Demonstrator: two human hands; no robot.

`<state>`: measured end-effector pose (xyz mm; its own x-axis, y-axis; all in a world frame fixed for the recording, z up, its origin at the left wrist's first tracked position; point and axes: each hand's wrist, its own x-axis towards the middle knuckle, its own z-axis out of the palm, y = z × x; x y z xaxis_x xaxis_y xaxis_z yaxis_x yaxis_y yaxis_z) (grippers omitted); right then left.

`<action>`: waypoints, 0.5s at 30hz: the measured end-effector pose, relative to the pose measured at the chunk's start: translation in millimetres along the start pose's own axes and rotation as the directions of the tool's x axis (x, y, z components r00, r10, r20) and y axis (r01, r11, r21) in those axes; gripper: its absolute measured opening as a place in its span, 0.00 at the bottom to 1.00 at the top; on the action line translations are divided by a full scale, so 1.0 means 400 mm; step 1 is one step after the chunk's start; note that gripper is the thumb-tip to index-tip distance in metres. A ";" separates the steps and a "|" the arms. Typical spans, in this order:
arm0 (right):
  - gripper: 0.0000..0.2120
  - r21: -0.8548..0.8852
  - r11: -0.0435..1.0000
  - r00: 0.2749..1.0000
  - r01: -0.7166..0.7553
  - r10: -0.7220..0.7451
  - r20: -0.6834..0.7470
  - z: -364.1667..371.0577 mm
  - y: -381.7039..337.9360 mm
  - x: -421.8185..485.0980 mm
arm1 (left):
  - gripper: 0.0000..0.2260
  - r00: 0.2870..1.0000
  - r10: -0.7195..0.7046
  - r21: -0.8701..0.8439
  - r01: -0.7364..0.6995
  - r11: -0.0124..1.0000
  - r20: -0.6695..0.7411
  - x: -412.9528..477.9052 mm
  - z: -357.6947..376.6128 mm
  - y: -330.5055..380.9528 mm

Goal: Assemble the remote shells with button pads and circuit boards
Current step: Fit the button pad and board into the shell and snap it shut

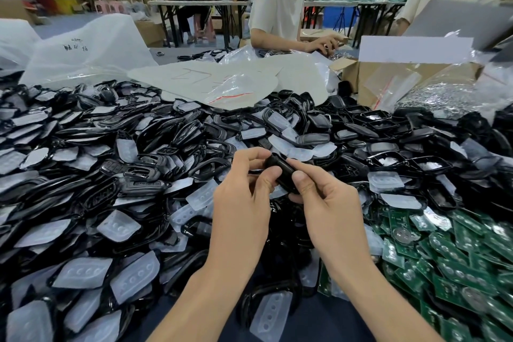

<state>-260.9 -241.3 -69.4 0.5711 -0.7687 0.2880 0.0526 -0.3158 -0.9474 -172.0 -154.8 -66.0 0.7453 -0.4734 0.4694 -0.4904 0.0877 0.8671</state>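
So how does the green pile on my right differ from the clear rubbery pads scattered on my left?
The circuit boards are green, flat and opaque with round silver contacts; the button pads are translucent white with a row of raised bumps. The boards lie heaped in one patch on the right, while the pads are strewn among black shells across the table. Both are loose, unassembled parts.

Black remote shell [281, 172] (tilted, held aloft)

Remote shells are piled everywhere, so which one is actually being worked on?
The black remote shell pinched between the left hand and right hand, lifted above the pile.
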 end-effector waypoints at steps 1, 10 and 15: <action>0.15 0.000 1.000 1.000 -0.002 0.002 -0.007 0.001 -0.001 0.001 | 0.13 1.000 -0.008 -0.009 0.008 1.000 -0.001 0.001 0.001 0.000; 0.11 0.016 1.000 0.999 -0.019 0.018 0.043 -0.001 0.009 0.005 | 0.13 0.995 -0.092 -0.069 0.094 0.993 0.021 0.004 0.001 0.002; 0.07 0.097 0.993 0.996 -0.070 0.063 0.068 -0.005 0.005 0.014 | 0.14 0.993 -0.110 -0.045 0.112 0.993 0.039 0.002 0.000 0.003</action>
<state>-259.2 -247.3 -69.5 0.6278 -0.7474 0.2173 0.0923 -0.2058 -0.9742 -172.0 -154.9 -64.4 0.7769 -0.5136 0.3642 -0.3830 0.0735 0.9208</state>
